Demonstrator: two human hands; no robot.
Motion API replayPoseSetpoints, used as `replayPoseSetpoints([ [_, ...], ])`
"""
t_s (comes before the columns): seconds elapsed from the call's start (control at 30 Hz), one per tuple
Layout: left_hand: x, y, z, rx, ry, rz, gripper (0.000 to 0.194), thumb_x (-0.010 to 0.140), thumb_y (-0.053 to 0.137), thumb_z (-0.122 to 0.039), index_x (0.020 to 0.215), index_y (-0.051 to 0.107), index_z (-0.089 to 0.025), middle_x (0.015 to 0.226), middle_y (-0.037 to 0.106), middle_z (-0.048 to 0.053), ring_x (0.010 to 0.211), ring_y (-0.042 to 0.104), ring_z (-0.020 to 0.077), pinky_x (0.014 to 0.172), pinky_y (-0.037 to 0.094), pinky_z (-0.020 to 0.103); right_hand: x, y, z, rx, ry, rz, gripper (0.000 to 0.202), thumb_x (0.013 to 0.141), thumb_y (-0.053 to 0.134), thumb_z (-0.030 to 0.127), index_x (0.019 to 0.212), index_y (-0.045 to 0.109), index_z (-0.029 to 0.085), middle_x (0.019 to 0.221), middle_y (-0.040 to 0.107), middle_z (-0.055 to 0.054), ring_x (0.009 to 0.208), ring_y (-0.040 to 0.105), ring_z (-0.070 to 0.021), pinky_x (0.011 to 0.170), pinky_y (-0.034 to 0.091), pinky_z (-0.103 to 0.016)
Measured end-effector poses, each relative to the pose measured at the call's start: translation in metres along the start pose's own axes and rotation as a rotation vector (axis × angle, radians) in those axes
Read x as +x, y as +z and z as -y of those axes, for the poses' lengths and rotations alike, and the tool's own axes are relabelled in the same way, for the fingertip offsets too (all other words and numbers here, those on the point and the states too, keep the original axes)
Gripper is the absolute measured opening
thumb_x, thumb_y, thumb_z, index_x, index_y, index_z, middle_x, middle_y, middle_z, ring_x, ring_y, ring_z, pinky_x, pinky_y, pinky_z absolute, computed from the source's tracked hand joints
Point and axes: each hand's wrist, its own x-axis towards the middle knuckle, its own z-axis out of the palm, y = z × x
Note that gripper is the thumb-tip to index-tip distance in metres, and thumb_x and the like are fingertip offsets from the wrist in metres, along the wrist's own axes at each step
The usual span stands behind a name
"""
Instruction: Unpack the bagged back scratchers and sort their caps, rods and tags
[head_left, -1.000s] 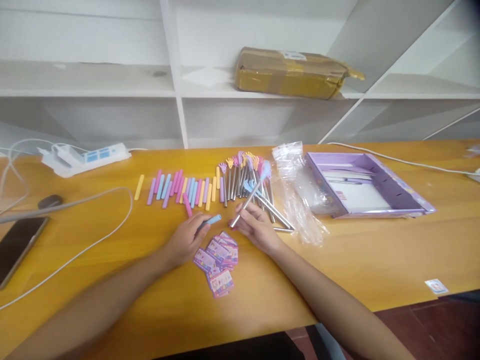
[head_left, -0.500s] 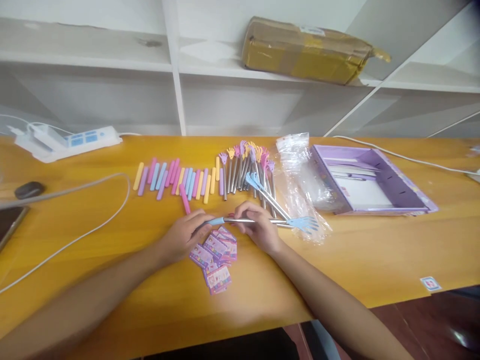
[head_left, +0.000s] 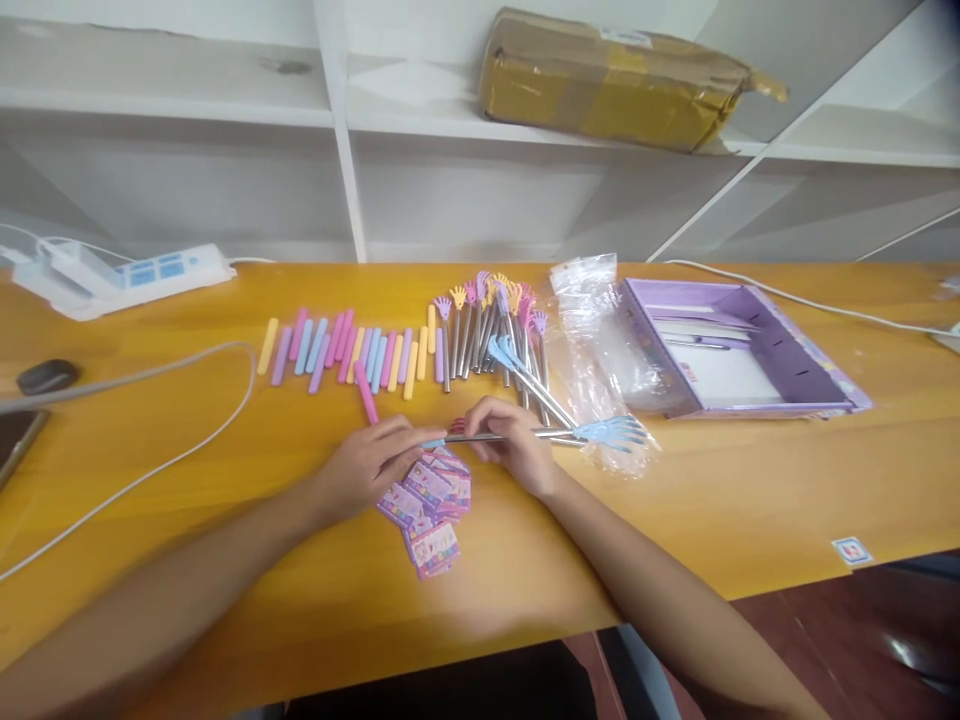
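My left hand point(head_left: 373, 462) is closed on the light blue handle point(head_left: 433, 443) of a metal rod, most of the handle hidden by the fingers. The rod's shaft is pinched in my right hand point(head_left: 516, 445), and a blue hand-shaped head point(head_left: 613, 432) lies at its right end. Small printed cards point(head_left: 433, 500) are piled just below the hands. Behind them lie metal rods with coloured hand-shaped heads point(head_left: 480, 330). A row of pastel handle tubes point(head_left: 349, 350) spreads to the left, with a pink tube point(head_left: 366, 392) near my left hand.
Clear plastic bags point(head_left: 592, 340) lie beside an open purple box point(head_left: 750, 405) at the right. A power strip point(head_left: 150, 275), a black mouse-like object point(head_left: 48, 377) and a cable are at the left. A taped carton point(head_left: 615, 85) rests on the shelf above.
My left hand's fingers now reach further along the blue handle, covering more of it. My right hand still pinches the shaft. The view has shifted slightly.
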Motion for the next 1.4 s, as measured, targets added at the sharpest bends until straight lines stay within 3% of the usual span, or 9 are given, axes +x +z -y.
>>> replayPoseSetpoints([
  [0.3,0.002,-0.004,-0.004,-0.055,0.001,0.107,0.035,0.113,0.052,-0.029,0.144,0.070,-0.030,0.111,0.078,0.005,0.096,0.073,0.0170,0.086,0.055,0.028,-0.005,0.004,0.010,0.039,0.032,0.068,0.023,0.092,0.049,0.025,0.081,0.068,0.016,0.056,0.056,0.002,0.048,0.043,-0.0120,0.048,0.029,-0.025],
  [0.6,0.002,-0.005,-0.004,-0.086,-0.012,0.070,0.033,0.112,0.056,-0.031,0.138,0.074,-0.028,0.114,0.082,0.006,0.096,0.077,0.0181,0.085,0.058,0.028,-0.010,0.010,-0.004,0.055,-0.006,0.045,0.026,0.097,0.046,0.030,0.084,0.066,0.018,0.057,0.053,0.002,0.049,0.040,-0.0128,0.051,0.028,-0.027],
  [0.77,0.002,-0.004,-0.005,-0.083,0.025,0.026,0.031,0.110,0.059,-0.027,0.136,0.076,-0.027,0.101,0.082,0.004,0.082,0.075,0.0152,0.074,0.056,0.025,-0.011,0.012,-0.008,0.063,-0.006,0.041,0.025,0.096,0.046,0.029,0.084,0.065,0.019,0.058,0.052,0.002,0.050,0.039,-0.0130,0.051,0.026,-0.027],
  [1.03,0.002,0.001,-0.007,-0.090,0.058,-0.009,0.024,0.108,0.064,-0.028,0.126,0.079,-0.023,0.097,0.083,0.004,0.078,0.076,0.0151,0.073,0.056,0.024,-0.013,0.025,-0.008,0.017,0.007,0.064,0.027,0.101,0.047,0.033,0.083,0.062,0.020,0.062,0.051,0.001,0.053,0.040,-0.0134,0.052,0.026,-0.027],
  [1.27,-0.004,0.010,-0.023,-0.181,-0.029,-0.111,0.013,0.101,0.076,-0.032,0.107,0.078,-0.021,0.085,0.081,0.000,0.062,0.070,0.0108,0.061,0.052,0.020,-0.022,0.039,-0.011,-0.008,0.013,0.144,0.028,0.103,0.044,0.032,0.084,0.061,0.020,0.061,0.046,0.003,0.054,0.039,-0.0132,0.055,0.031,-0.027],
  [1.4,-0.004,0.011,-0.023,-0.229,-0.145,-0.127,0.019,0.099,0.077,-0.038,0.104,0.079,-0.020,0.083,0.081,0.001,0.061,0.070,0.0116,0.059,0.052,0.021,-0.020,0.030,-0.007,-0.035,0.029,0.088,0.029,0.104,0.054,0.047,0.095,0.064,0.021,0.066,0.049,0.003,0.054,0.039,-0.0126,0.053,0.029,-0.026],
])
